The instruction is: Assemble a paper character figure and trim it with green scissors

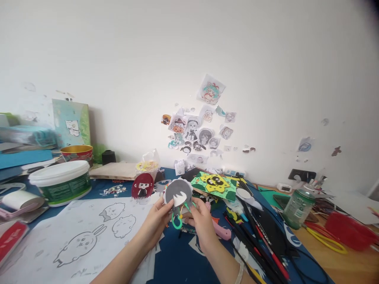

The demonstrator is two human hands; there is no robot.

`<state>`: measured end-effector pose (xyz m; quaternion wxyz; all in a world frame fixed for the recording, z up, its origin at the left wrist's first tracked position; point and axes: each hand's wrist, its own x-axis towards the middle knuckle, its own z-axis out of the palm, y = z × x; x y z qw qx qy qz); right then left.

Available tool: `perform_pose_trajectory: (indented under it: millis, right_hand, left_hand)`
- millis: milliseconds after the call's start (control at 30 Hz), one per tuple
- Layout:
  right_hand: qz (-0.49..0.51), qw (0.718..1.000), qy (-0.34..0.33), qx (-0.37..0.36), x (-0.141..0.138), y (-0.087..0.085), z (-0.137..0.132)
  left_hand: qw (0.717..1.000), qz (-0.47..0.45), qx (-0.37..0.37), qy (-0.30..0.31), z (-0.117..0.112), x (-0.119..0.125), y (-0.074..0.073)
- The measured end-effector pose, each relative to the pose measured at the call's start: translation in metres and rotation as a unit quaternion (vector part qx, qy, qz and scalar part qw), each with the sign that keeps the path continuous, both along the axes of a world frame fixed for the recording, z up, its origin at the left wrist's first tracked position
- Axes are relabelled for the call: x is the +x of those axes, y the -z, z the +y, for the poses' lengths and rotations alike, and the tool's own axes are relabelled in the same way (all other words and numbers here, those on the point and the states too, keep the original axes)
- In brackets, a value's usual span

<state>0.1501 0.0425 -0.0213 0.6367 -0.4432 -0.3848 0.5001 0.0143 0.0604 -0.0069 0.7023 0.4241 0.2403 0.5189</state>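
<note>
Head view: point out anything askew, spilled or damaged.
Small pale scraps lie scattered on the blue surface beside the lidded tub, as if spilled. On the wall, the topmost drawing hangs tilted, looking askew.

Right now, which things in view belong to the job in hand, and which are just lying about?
Apparently in use:
round grey-and-white paper cutout, in the left hand
green-looped tool, likely scissors, by the right hand

Apparently lying about:
white-lidded green plastic tub
dark-red rounded paper figure
rectangular green board with yellow cartoon
white sheet with black line drawings
</note>
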Motion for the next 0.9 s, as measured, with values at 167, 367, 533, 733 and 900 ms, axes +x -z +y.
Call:
perform_pose_trajectory:
  millis: [167, 367, 533, 733, 900]
  right_hand:
    - [-0.007, 0.999, -0.032, -0.031, -0.009, 0.005, -0.002]
    - [0.03, 0.995, -0.089, -0.017, -0.008, 0.001, -0.008]
    - [0.059, 0.99, -0.124, -0.004, -0.011, -0.001, -0.012]
    - [0.092, 0.991, -0.094, 0.01, -0.011, 0.0, -0.009]
    - [0.118, 0.988, -0.093, 0.034, -0.002, -0.002, -0.006]
  left_hand:
    - [1.0, -0.007, 0.019, 0.004, 0.002, 0.001, 0.001]
    - [1.0, -0.022, 0.005, 0.002, 0.001, 0.003, 0.003]
    - [0.999, -0.035, 0.0, 0.007, 0.001, 0.003, 0.005]
    - [0.999, -0.036, 0.014, -0.003, 0.0, 0.002, 0.001]
    - [0.999, -0.023, 0.024, -0.027, 0.005, -0.002, -0.001]
